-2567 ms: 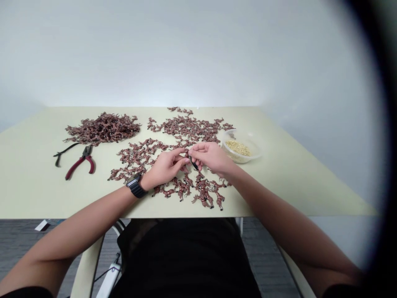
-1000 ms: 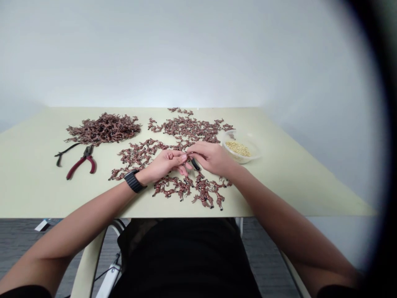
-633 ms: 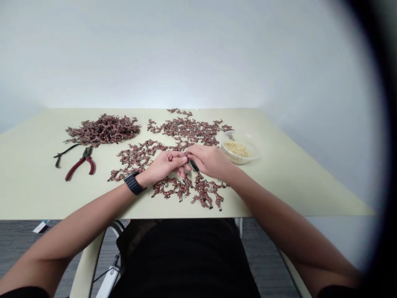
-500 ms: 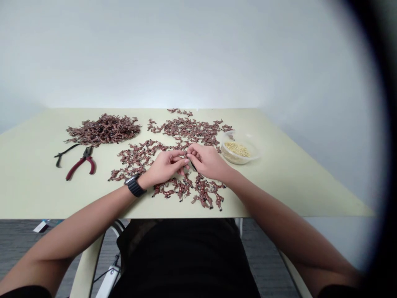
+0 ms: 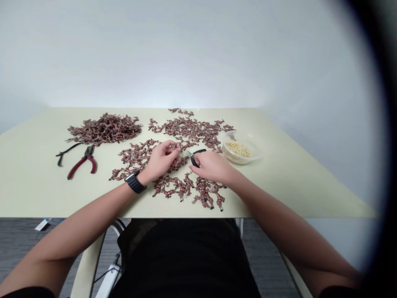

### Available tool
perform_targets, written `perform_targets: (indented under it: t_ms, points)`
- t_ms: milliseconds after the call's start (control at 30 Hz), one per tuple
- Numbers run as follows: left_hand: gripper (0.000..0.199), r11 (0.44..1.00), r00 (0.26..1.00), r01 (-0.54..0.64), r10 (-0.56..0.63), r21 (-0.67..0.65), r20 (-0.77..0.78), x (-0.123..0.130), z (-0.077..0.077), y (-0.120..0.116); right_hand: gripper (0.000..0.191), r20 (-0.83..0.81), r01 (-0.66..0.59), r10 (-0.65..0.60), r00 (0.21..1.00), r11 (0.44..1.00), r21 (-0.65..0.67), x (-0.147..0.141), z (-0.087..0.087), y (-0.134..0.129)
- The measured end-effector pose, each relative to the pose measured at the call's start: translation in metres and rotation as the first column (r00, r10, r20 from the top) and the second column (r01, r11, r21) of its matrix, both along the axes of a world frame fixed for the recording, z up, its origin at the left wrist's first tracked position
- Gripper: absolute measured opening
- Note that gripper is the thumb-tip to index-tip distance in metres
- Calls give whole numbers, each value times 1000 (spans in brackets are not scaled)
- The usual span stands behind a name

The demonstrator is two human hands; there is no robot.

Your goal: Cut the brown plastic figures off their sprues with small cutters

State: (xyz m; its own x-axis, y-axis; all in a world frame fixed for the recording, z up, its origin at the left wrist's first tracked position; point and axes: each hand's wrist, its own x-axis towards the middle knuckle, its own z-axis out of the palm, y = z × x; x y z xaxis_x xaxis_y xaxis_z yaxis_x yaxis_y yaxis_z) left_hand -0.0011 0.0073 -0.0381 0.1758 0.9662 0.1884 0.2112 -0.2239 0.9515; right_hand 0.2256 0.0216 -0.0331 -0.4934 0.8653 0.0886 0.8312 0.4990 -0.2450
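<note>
My right hand (image 5: 211, 165) is closed around small black-handled pliers (image 5: 195, 158), whose slim metal tip points left toward my other hand. My left hand (image 5: 163, 160) is closed in a pinch, its fingertips just left of the tip; what sits between them is too small and covered to make out. Beneath and around both hands lie many small brown animal figures (image 5: 136, 155) with dark feet, spread over the pale table (image 5: 279, 182). A nearer group of these figures (image 5: 206, 194) lies just below my right hand.
A clear round tub (image 5: 256, 155) holding small gold pieces (image 5: 238, 149) stands right of my right hand. A dense heap of brown figures (image 5: 105, 129) lies far left, with red-handled pliers (image 5: 83, 162) and a thin black tool (image 5: 63, 156) in front. More figures (image 5: 192, 130) lie behind.
My hands have drawn apart: the left has moved slightly left and up, the right slightly right. The black-handled pliers now show clearly, with their tip exposed.
</note>
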Motion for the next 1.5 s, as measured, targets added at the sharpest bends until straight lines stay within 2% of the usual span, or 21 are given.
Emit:
perform_targets:
  t_ms: [100,200,267,300,367,433,467,533,633,700,767,833,900,1100,1333,1500]
  points:
    - [36,997,996,-69,70,-25,52,-4,6,2,25,-29,11,-11,1000,1000,23,1,5,0]
    - [40,995,995,-87,89,-53,34,-6,10,3,34,-248,161,-129,960,981,111,10,18,4]
    - [46,996,998,-55,56,-72,21,-7,9,4,32,-422,221,-139,896,963,152,18,26,9]
    - [51,996,1000,-20,22,-89,22,-7,8,4,31,-518,201,-136,844,977,72,22,28,12]
    - [56,987,996,81,-75,-137,48,-6,7,3,35,-683,93,-219,697,972,-216,26,28,17]
    - [52,962,980,195,-181,-192,87,-5,7,1,39,-740,-50,-313,595,905,-423,26,24,20]
    - [48,947,969,241,-224,-213,102,-5,8,0,41,-739,-80,-337,583,882,-464,24,22,21]
    - [42,924,954,294,-271,-244,124,-3,9,-2,42,-708,-16,-326,626,903,-429,19,18,19]
    - [39,923,957,280,-247,-264,153,1,10,-4,41,-620,124,-201,759,978,-166,10,17,11]
    - [38,931,962,258,-223,-258,158,2,9,-5,46,-540,72,-100,836,995,-71,5,17,4]
    - [40,939,965,251,-224,-234,137,2,9,-5,72,-453,-3,-47,890,994,-110,1,16,-2]
    - [42,947,967,252,-240,-198,84,2,9,-5,95,-394,-17,-41,918,990,-143,-1,13,-7]
    - [42,958,969,246,-247,-151,8,1,10,-6,100,-370,3,-59,927,989,-150,-3,9,-8]
    - [47,970,959,238,-242,-46,-145,-1,13,-9,78,-366,-30,-41,930,982,-187,-9,7,-12]
    - [50,951,958,282,-286,-123,-14,0,3,-6,37,-317,-48,7,949,991,-122,-16,8,-22]
    - [47,958,968,252,-247,-139,56,3,0,-5,33,-387,-71,1,922,983,-168,-15,8,-19]
